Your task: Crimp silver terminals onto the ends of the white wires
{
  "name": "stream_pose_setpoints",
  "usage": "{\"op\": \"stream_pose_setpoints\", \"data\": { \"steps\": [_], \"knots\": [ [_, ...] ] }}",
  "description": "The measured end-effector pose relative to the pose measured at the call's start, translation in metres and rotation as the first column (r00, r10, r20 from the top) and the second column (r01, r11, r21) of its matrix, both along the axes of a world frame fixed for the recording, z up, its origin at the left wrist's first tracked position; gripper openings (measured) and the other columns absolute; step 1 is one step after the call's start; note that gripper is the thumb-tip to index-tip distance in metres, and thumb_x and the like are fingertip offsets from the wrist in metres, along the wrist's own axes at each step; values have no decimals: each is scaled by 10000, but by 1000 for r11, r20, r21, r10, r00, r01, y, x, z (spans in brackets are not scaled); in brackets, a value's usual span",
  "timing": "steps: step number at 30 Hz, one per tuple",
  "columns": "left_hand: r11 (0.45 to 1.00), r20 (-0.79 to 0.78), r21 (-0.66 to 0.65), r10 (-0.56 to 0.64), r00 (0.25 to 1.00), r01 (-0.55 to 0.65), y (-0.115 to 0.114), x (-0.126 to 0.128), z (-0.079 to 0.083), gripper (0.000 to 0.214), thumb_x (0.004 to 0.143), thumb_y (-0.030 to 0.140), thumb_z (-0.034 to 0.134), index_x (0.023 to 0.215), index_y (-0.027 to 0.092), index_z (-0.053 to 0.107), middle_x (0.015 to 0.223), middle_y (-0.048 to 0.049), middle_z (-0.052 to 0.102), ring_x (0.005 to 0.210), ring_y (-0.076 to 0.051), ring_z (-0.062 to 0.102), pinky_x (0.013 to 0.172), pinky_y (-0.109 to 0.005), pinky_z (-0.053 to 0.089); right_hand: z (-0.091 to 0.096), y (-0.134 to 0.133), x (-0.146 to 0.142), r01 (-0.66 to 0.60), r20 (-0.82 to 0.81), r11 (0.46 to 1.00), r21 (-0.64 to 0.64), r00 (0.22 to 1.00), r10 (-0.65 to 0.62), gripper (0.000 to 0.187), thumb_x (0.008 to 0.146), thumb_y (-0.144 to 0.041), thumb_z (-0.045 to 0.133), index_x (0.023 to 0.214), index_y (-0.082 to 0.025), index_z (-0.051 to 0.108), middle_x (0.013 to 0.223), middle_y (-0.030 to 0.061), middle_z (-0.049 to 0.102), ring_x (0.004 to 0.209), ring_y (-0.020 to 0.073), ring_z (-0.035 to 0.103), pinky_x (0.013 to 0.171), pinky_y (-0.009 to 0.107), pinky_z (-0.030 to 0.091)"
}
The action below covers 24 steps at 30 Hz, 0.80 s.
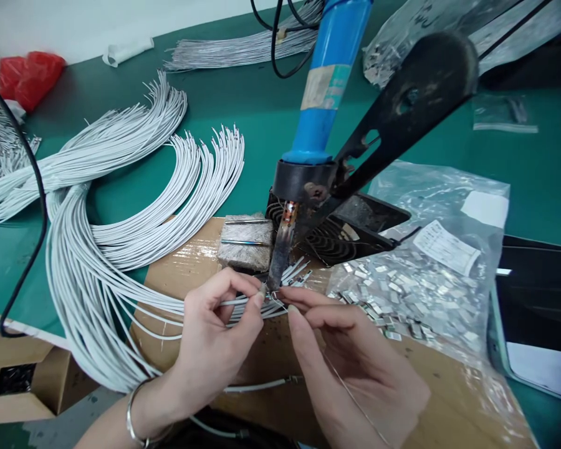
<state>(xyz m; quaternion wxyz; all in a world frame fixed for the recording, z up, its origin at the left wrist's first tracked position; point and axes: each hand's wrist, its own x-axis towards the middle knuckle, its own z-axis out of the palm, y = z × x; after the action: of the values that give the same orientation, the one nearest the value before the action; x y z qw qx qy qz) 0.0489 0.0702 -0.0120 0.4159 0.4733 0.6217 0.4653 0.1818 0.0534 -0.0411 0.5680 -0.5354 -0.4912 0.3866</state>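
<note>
My left hand (219,333) is closed, its thumb and forefinger pinching a white cable (230,302) close to its end. My right hand (355,362) is closed too. A thin strand of solder wire (348,390) runs across its palm and up to the fingertips. Between both sets of fingertips a small metal piece (274,295) shows, too tiny to make out fully. Directly above it is the dark tip of a soldering iron (326,81) with a blue handle, pointing down. Whether the tip touches the piece I cannot tell.
A black metal stand (402,100) carries the iron, beside a black fan (336,243). Left lie bundles of white cables (116,143). A plastic bag (421,305) of small metal connectors lies right, near a dark-screened device (537,299). A fibrous block (245,252) sits on cardboard (182,249).
</note>
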Motion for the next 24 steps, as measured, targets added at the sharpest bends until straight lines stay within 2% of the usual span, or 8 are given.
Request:
{"op": "stream_pose_setpoints", "data": {
  "steps": [4,12,24],
  "knots": [
    [1000,-6,-16,5,1000,-5,0,1,-1,106,839,142,696,747,179,659,823,-55,760,728,-150,678,562,-189,494,-1,0,1,-4,7,1000,3,1000,4,163,923,-136,723,807,-237,669,998,-4,812,937,101,779,847,141,585],
    [1000,-20,-3,-26,999,26,-6,-1,-2,135,892,151,681,768,189,644,847,-36,742,821,-155,687,670,-194,531,-2,1,1,-9,-1,1000,-2,1000,9,153,921,-137,730,823,-242,676,1019,-15,809,916,80,776,844,111,587],
    [1000,-55,13,-22,998,22,-1,1,0,139,875,126,673,756,190,642,865,-46,756,822,-169,702,613,-194,514,0,0,-1,27,-20,1000,1,999,-27,129,899,-139,764,826,-229,706,1013,12,813,890,112,776,806,156,608]
  ]
}}
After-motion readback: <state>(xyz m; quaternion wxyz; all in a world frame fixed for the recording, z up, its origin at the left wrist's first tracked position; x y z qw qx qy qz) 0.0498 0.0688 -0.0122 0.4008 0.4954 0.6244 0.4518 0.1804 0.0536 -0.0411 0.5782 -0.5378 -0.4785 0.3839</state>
